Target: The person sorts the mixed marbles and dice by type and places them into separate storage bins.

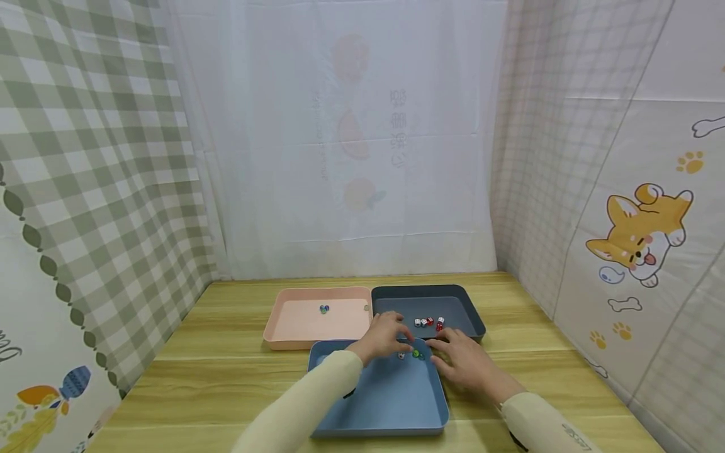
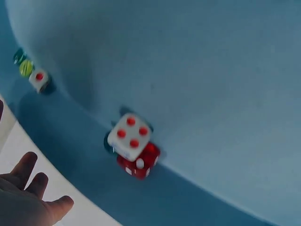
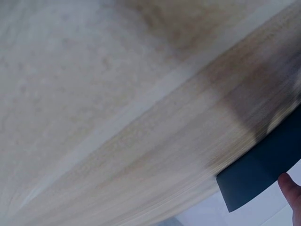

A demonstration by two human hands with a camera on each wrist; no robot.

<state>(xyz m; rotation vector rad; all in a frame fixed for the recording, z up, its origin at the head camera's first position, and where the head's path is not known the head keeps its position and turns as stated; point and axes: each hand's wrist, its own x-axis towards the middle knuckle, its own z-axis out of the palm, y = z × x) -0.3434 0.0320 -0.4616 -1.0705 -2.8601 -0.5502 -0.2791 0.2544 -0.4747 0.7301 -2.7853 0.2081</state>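
My left hand (image 1: 386, 338) reaches over the far wall of a blue tray (image 1: 391, 406), its bent thumb and forefinger apart. Below and beside it lie a white die (image 1: 401, 355) and green marbles (image 1: 416, 353). In the left wrist view, a white die with four red pips (image 2: 130, 136) touches a red die (image 2: 140, 161); a yellow-green marble (image 2: 26, 68) sits further left. Beyond the tray wall there, loosely bent fingers (image 2: 59, 209) show. My right hand (image 1: 464, 362) lies at the blue tray's far right corner, fingers relaxed. Nothing shows in its grasp.
Behind the blue tray stand a pink tray (image 1: 300, 327) with several marbles (image 1: 324, 309) and a dark grey tray (image 1: 391, 302) with several red and white dice (image 1: 428, 321). All stand on a wood-grain table (image 1: 221, 384). Cloth curtains (image 1: 351, 157) enclose the back and sides.
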